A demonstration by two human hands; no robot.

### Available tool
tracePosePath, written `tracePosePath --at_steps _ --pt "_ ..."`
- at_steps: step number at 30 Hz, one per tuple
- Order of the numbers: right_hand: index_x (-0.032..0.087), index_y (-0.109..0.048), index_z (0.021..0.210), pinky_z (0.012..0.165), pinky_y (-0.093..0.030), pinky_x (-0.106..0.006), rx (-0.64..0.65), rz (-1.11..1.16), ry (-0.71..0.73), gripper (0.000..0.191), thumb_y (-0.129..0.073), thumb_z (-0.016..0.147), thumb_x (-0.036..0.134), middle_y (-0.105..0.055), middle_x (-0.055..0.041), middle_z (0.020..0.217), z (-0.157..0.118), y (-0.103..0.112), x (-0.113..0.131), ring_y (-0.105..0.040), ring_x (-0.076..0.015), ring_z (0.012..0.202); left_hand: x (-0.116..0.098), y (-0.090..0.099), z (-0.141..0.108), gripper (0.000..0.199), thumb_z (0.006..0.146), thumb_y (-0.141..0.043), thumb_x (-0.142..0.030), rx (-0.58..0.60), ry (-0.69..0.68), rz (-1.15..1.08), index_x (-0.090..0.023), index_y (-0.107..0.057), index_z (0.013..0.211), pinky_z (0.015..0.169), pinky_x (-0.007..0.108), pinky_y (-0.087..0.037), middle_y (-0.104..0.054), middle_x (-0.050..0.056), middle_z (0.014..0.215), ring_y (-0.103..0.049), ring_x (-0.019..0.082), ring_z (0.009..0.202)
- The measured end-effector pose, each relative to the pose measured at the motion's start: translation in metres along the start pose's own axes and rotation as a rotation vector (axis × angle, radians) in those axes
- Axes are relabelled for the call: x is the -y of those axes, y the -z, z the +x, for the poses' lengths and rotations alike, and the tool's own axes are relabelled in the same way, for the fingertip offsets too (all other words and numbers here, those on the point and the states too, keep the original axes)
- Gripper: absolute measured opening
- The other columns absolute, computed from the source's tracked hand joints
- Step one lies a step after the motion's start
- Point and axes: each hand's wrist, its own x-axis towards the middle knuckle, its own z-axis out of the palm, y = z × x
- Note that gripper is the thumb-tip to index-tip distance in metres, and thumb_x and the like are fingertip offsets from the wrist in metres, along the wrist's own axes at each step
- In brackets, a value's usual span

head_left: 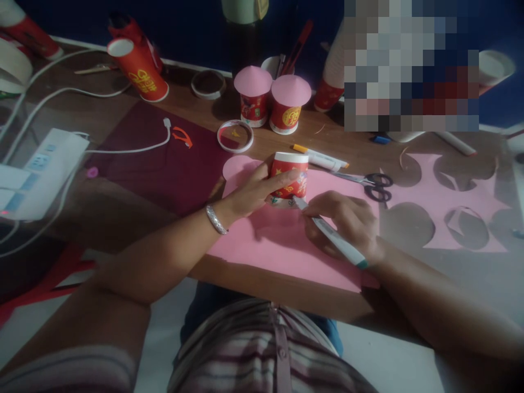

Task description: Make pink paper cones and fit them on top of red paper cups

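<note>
My left hand [262,185] is wrapped round a red paper cup [289,177] with yellow print, a white band at each end and small green plant drawings on the lower band. A white marker [339,242] with a green end is pinched in my right hand [339,218]. Its tip meets the cup's lower band, or comes very close to it. Under both hands lies a pink paper sheet [262,245], with a round pink piece [241,170] at its upper left corner. Further back stand two red cups [252,112] topped with pink paper cones [291,91].
Black-handled scissors [379,186] and an orange-capped marker [321,158] lie beyond the sheet. Pink paper offcuts [446,191] spread to the right. Tape rolls [235,136], a tall red cup [138,71], a white power strip [45,174] and cables are at the back and left.
</note>
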Motion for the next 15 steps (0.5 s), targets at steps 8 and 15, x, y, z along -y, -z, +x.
tracePosePath --at_steps 8,15 --pt "0.02 -0.06 0.099 0.057 -0.057 -0.026 -0.014 0.002 0.025 0.019 -0.064 0.089 0.004 -0.071 -0.0002 0.075 0.0017 -0.0007 -0.0011 -0.068 -0.0142 0.062 -0.0011 0.0007 -0.001 0.053 0.084 -0.082 -0.049 -0.006 0.028 -0.003 -0.018 -0.062 0.122 0.086 0.031 -0.059 -0.076 0.009 0.114 -0.073 0.02 0.101" --pt "0.021 -0.06 0.097 0.055 -0.055 -0.024 -0.037 -0.031 0.0 0.017 -0.063 0.09 0.006 -0.07 0.0004 0.074 0.0 -0.0015 -0.002 -0.067 -0.0129 0.06 -0.0031 -0.0012 -0.0013 0.053 0.085 -0.082 -0.046 -0.013 0.031 -0.015 -0.018 -0.061 0.124 0.086 0.032 -0.061 -0.075 0.009 0.114 -0.074 0.02 0.101"
